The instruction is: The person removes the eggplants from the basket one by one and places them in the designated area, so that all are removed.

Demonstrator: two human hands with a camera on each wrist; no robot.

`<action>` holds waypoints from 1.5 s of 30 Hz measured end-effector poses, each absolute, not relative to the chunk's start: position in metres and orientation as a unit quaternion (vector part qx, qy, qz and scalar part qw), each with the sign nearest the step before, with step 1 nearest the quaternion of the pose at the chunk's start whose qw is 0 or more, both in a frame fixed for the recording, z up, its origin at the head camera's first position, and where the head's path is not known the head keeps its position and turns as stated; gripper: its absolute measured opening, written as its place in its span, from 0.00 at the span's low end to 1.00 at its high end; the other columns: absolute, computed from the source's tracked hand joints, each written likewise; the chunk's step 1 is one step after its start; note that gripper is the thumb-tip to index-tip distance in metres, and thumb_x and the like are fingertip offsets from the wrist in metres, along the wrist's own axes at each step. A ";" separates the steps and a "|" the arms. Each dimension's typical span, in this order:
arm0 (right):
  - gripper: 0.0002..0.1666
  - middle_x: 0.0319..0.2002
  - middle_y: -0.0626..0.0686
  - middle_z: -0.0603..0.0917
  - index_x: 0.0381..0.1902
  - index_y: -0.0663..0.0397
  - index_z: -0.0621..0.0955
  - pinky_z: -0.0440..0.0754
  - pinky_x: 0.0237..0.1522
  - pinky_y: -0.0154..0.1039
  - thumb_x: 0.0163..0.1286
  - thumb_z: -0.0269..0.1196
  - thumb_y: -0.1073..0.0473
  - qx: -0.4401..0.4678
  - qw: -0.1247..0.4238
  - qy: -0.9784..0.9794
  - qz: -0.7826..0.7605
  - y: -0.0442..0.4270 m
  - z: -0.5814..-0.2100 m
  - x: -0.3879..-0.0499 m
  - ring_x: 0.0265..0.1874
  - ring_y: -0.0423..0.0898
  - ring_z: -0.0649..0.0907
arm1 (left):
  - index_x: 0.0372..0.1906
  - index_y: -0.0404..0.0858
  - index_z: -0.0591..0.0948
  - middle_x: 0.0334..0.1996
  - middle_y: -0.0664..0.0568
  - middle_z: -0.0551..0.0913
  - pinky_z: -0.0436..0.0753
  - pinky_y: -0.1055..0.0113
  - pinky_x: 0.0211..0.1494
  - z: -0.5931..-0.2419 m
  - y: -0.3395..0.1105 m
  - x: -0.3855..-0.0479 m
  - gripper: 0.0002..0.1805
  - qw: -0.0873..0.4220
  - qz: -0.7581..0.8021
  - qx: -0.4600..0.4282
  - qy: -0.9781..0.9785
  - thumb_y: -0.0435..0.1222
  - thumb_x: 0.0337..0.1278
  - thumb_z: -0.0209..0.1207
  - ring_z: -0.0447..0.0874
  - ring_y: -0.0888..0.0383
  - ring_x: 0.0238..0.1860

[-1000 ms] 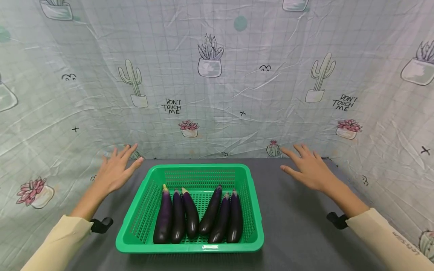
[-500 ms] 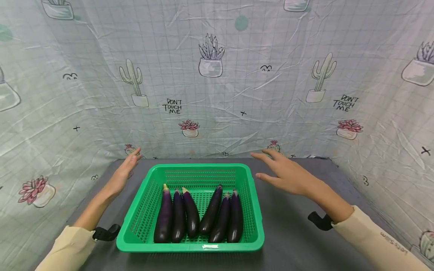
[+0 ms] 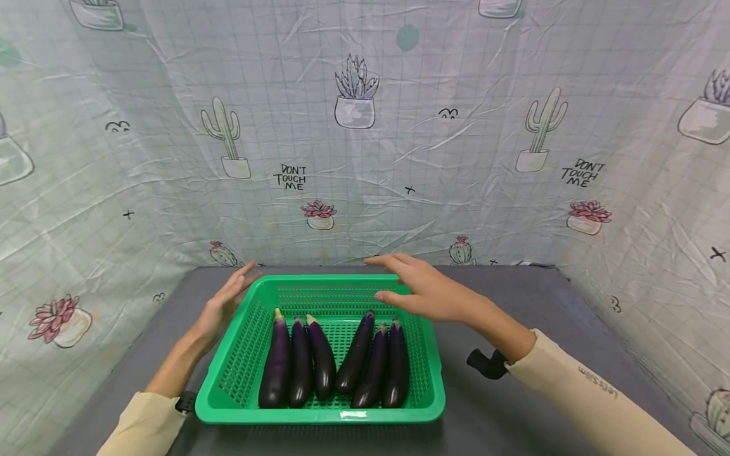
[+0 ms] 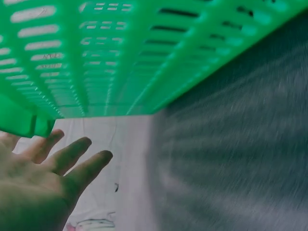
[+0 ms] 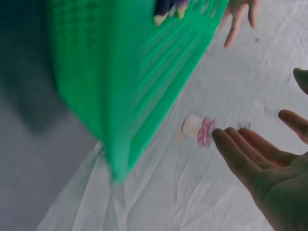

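Observation:
A green plastic basket (image 3: 319,416) with slotted walls stands on the grey table, and several dark purple eggplants (image 3: 323,364) lie side by side in it. Beside the basket's left wall is my left hand (image 3: 219,310), its fingers extended; the left wrist view shows its spread fingers (image 4: 79,159) close under the rim, and whether they touch it I cannot tell. Over the basket's far right corner hovers my right hand (image 3: 424,288), fingers straight and holding nothing. In the right wrist view the right hand (image 5: 274,173) appears apart from the basket.
The grey tabletop (image 3: 536,304) extends to the right of the basket and along its left. A pale cloth (image 3: 410,139) printed with cacti hangs behind and at both sides. Black straps (image 3: 487,364) sit at the wrists.
My right hand has moved left from the table's right side to above the basket. My left hand has turned and come right, to the basket's left side. The basket and eggplants stay put.

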State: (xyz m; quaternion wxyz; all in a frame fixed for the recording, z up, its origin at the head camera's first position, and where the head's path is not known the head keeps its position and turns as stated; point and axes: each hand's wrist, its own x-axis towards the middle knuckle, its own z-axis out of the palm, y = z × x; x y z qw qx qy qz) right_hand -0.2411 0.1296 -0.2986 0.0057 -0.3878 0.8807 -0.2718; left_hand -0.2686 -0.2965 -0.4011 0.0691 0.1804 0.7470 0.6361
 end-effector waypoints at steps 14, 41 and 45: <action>0.35 0.74 0.50 0.72 0.78 0.46 0.66 0.82 0.64 0.46 0.78 0.62 0.52 -0.392 0.099 0.845 -0.350 0.060 -0.312 -0.250 0.69 0.51 0.77 | 0.85 0.41 0.41 0.77 0.45 0.56 0.77 0.74 0.64 -0.421 -0.293 -0.268 0.34 0.062 0.669 0.192 0.716 0.50 0.86 0.27 0.76 0.67 0.66; 0.44 0.79 0.62 0.58 0.82 0.49 0.55 0.88 0.52 0.53 0.77 0.63 0.54 -0.263 0.383 0.731 -0.499 -0.035 -0.358 -0.247 0.70 0.61 0.75 | 0.85 0.42 0.36 0.82 0.32 0.25 0.83 0.68 0.60 -0.425 -0.300 -0.275 0.32 0.126 0.662 0.229 0.703 0.44 0.87 0.28 0.77 0.70 0.65; 0.47 0.82 0.59 0.50 0.83 0.48 0.52 0.88 0.50 0.54 0.76 0.64 0.54 -0.237 0.416 0.715 -0.510 -0.040 -0.360 -0.244 0.74 0.66 0.70 | 0.85 0.40 0.37 0.82 0.32 0.26 0.82 0.71 0.60 -0.425 -0.300 -0.275 0.32 0.112 0.646 0.226 0.720 0.43 0.87 0.28 0.76 0.73 0.65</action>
